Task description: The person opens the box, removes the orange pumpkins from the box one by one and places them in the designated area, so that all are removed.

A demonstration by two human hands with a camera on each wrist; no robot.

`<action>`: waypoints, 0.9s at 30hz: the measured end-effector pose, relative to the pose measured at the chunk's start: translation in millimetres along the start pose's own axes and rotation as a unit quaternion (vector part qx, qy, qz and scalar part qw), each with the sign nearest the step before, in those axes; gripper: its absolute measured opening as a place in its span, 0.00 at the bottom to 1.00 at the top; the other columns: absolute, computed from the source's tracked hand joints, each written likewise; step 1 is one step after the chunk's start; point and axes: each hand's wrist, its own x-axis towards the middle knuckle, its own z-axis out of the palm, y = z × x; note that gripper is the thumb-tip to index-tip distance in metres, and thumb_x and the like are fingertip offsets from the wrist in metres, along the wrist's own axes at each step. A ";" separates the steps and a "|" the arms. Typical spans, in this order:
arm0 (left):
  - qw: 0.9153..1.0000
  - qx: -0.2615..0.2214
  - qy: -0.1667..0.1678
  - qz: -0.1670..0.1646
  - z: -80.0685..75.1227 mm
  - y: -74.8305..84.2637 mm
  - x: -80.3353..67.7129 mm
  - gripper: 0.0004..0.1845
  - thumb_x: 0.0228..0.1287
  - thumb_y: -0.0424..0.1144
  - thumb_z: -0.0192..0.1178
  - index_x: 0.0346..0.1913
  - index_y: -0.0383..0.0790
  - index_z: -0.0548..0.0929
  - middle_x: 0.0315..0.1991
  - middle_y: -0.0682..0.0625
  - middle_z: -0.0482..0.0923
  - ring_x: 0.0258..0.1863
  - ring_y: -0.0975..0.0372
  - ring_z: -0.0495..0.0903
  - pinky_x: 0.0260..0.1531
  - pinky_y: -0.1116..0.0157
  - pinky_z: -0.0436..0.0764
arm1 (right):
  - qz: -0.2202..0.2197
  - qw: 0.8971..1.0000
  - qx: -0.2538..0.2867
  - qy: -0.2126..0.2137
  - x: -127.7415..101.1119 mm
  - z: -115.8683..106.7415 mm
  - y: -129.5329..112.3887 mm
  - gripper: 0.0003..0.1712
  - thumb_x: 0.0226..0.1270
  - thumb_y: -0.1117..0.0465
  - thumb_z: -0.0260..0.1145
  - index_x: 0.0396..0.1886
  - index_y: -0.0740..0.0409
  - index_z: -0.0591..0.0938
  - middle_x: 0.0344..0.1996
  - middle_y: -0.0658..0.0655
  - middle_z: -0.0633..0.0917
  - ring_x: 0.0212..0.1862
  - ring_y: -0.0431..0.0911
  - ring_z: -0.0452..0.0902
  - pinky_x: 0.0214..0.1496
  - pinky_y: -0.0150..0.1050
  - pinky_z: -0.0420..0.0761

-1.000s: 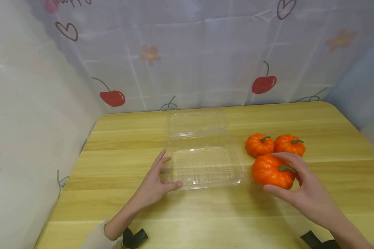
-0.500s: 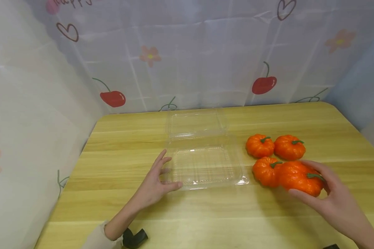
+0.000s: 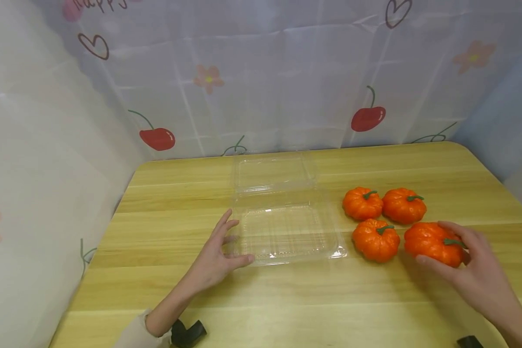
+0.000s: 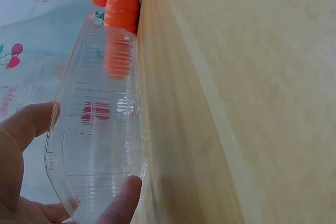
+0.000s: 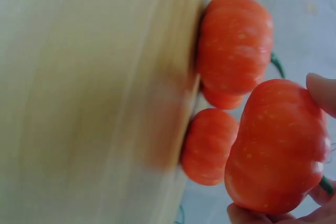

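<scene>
My right hand (image 3: 480, 273) holds an orange pumpkin (image 3: 432, 244) with a green stem, thumb at the front and fingers behind. In the right wrist view this held pumpkin (image 5: 278, 148) appears lifted off the table. Just left of it sits another pumpkin (image 3: 376, 240), with two more, a left one (image 3: 362, 204) and a right one (image 3: 403, 206), behind. My left hand (image 3: 213, 261) touches the left side of a clear plastic clamshell container (image 3: 282, 237), fingers spread and thumb at the front corner. The container's lid (image 3: 274, 174) lies folded back, and nothing is inside.
Everything rests on a wooden table (image 3: 287, 309). A curtain (image 3: 278, 106) printed with cherries and hearts hangs behind its far edge. Dark straps, one by the left wrist (image 3: 188, 333) and one by the right (image 3: 470, 342), show near the front.
My right hand has moved right with its pumpkin, uncovering the front pumpkin that it hid one second ago. My left hand and the container stay almost still.
</scene>
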 end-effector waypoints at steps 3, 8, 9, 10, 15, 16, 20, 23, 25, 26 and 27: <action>1.000 0.002 -0.001 0.004 -0.3 0.5 0.5 0.55 0.53 0.39 0.76 0.79 0.44 0.51 0.77 0.47 0.50 0.67 0.44 0.64 0.51 0.54 0.81 | 0.009 1.000 -0.007 -0.012 3.4 0.1 7.0 0.46 0.58 0.57 0.77 0.72 0.67 0.65 0.62 0.73 0.63 0.56 0.57 0.59 0.42 0.19 0.58; 1.000 0.003 -0.006 0.007 -0.4 1.3 1.4 0.55 0.54 0.39 0.76 0.78 0.43 0.51 0.77 0.48 0.49 0.67 0.44 0.64 0.51 0.55 0.81 | 0.005 0.999 -0.012 -0.031 8.5 0.3 17.2 0.47 0.60 0.56 0.75 0.72 0.68 0.62 0.64 0.77 0.62 0.60 0.68 0.56 0.44 0.19 0.57; 1.000 0.003 -0.006 0.007 -0.3 1.3 1.7 0.55 0.54 0.39 0.76 0.78 0.43 0.51 0.77 0.48 0.49 0.67 0.44 0.64 0.51 0.55 0.81 | 0.005 0.999 -0.014 -0.035 9.1 0.4 18.5 0.47 0.61 0.56 0.75 0.73 0.68 0.62 0.64 0.78 0.62 0.60 0.70 0.56 0.46 0.20 0.56; 1.000 0.003 -0.006 0.007 -0.3 1.2 1.8 0.54 0.53 0.39 0.76 0.78 0.42 0.51 0.77 0.48 0.48 0.67 0.44 0.64 0.51 0.54 0.81 | 0.005 0.999 -0.016 -0.040 9.9 0.8 19.5 0.47 0.61 0.56 0.75 0.73 0.69 0.61 0.64 0.79 0.62 0.60 0.71 0.56 0.52 0.23 0.59; 1.000 0.002 -0.005 0.007 -0.4 1.0 2.3 0.54 0.53 0.38 0.76 0.78 0.42 0.52 0.77 0.48 0.48 0.67 0.44 0.64 0.51 0.53 0.81 | 0.000 0.998 -0.012 -0.059 15.9 2.4 21.0 0.47 0.62 0.57 0.74 0.73 0.71 0.60 0.64 0.81 0.60 0.62 0.75 0.54 0.67 0.61 0.59; 1.000 0.001 -0.004 0.006 -0.5 0.9 2.2 0.54 0.53 0.38 0.76 0.78 0.42 0.52 0.77 0.48 0.48 0.67 0.44 0.64 0.51 0.53 0.81 | -0.005 0.998 -0.009 -0.060 17.1 2.9 21.2 0.47 0.62 0.58 0.74 0.72 0.72 0.60 0.64 0.82 0.60 0.61 0.76 0.54 0.64 0.68 0.57; 1.000 0.003 -0.004 0.004 -0.8 0.7 1.6 0.55 0.53 0.39 0.76 0.78 0.43 0.51 0.77 0.48 0.50 0.67 0.44 0.65 0.51 0.54 0.81 | -0.028 0.998 -0.006 -0.058 19.3 4.5 21.8 0.45 0.60 0.62 0.74 0.71 0.73 0.61 0.62 0.81 0.63 0.60 0.75 0.56 0.70 0.48 0.57; 1.000 0.005 -0.003 0.004 -0.8 0.9 1.2 0.56 0.53 0.40 0.76 0.78 0.43 0.51 0.77 0.47 0.50 0.66 0.44 0.65 0.51 0.55 0.81 | -0.042 0.998 -0.003 -0.053 20.2 6.3 21.9 0.44 0.58 0.63 0.75 0.70 0.72 0.63 0.61 0.79 0.65 0.59 0.73 0.57 0.59 0.22 0.52; 1.000 0.006 -0.002 0.003 -0.7 0.9 0.9 0.55 0.53 0.39 0.76 0.78 0.43 0.51 0.77 0.47 0.50 0.66 0.44 0.65 0.51 0.54 0.81 | -0.049 0.997 -0.002 -0.052 21.0 7.4 22.2 0.44 0.57 0.64 0.76 0.69 0.72 0.64 0.60 0.79 0.66 0.58 0.72 0.58 0.51 0.17 0.51; 1.000 0.006 -0.002 0.003 -0.7 1.0 0.8 0.55 0.53 0.39 0.76 0.78 0.43 0.51 0.77 0.47 0.49 0.66 0.44 0.65 0.51 0.54 0.81 | -0.051 0.997 0.001 -0.052 21.5 8.1 22.2 0.44 0.57 0.64 0.76 0.69 0.72 0.65 0.60 0.79 0.66 0.58 0.72 0.57 0.52 0.17 0.50; 1.000 0.006 -0.002 0.003 -0.7 1.0 0.8 0.55 0.53 0.39 0.76 0.78 0.42 0.51 0.77 0.47 0.49 0.67 0.44 0.65 0.51 0.54 0.81 | -0.054 0.997 0.002 -0.052 21.9 8.8 22.4 0.44 0.56 0.64 0.76 0.69 0.72 0.65 0.60 0.79 0.66 0.58 0.72 0.57 0.53 0.17 0.49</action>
